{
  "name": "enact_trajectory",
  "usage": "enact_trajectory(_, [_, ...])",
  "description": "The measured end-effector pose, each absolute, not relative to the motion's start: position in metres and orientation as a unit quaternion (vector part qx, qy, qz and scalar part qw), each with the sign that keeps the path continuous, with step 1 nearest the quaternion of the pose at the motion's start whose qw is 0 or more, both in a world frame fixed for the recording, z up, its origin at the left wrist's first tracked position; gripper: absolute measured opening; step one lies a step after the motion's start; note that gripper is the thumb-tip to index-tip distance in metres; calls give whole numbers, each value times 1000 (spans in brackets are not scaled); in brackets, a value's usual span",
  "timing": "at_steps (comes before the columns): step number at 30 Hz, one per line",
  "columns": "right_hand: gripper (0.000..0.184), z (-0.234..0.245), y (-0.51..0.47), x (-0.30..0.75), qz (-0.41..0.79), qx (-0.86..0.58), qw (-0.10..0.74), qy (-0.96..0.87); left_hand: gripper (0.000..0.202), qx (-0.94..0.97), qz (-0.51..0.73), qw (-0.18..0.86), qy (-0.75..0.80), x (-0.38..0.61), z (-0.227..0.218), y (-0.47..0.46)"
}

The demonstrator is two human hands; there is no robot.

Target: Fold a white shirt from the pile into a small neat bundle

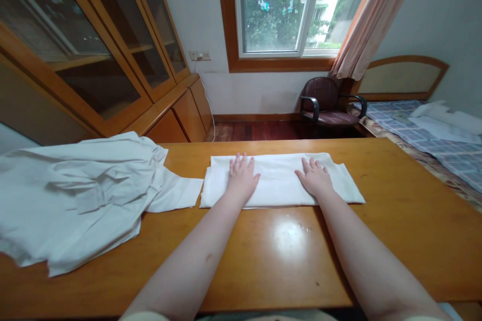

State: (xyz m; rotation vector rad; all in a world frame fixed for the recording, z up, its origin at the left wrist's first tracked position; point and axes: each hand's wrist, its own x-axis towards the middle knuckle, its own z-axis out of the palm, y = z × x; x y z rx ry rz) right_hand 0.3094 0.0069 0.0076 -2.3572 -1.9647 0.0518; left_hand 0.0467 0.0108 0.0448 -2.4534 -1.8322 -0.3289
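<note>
The left hand (243, 179) and right hand (315, 177) lie apart, palms down, fingers spread, on the folded cloth (277, 183) near the far edge of the table (410, 230), and light, even outward strokes would probably flatten it best without dragging its layers askew

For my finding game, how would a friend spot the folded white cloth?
Find the brown wooden table. Near its far edge, the left hand and right hand rest on the folded white cloth. Unlike the rumpled white cloth beside it, it's flat and long.
</note>
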Motion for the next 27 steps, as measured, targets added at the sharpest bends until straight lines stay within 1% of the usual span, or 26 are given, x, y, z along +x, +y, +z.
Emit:
enact_trajectory(2, [69, 9, 6, 309, 18, -768, 32, -639, 60, -842, -118, 24, -527, 82, 46, 11])
enact_trajectory(5, [68, 9, 6, 308, 16, -774, 25, -632, 59, -895, -104, 1, -433, 127, 34, 13])
enact_trajectory(7, [67, 9, 6, 308, 15, -777, 25, -629, 60, -895, -76, -33, -438, 140, 23, 19])
enact_trajectory(9, [68, 9, 7, 308, 15, -778, 26, -628, 64, -872, -63, -65, -481, 139, 13, 27])
enact_trajectory(13, [71, 8, 7, 310, 16, -782, 32, -622, 72, -829, -63, -88, -548, 106, 4, 43])
enact_trajectory(16, [72, 8, 7, 311, 19, -785, 34, -618, 74, -809, -49, -93, -578, 67, 3, 52])
enact_trajectory(22, [74, 7, 7, 312, 22, -785, 40, -618, 71, -712, -38, -55, -699, -27, 4, 61])
enact_trajectory(27, [74, 5, 9, 314, 22, -783, 43, -620, 70, -706, -36, -43, -706, -58, 5, 58])
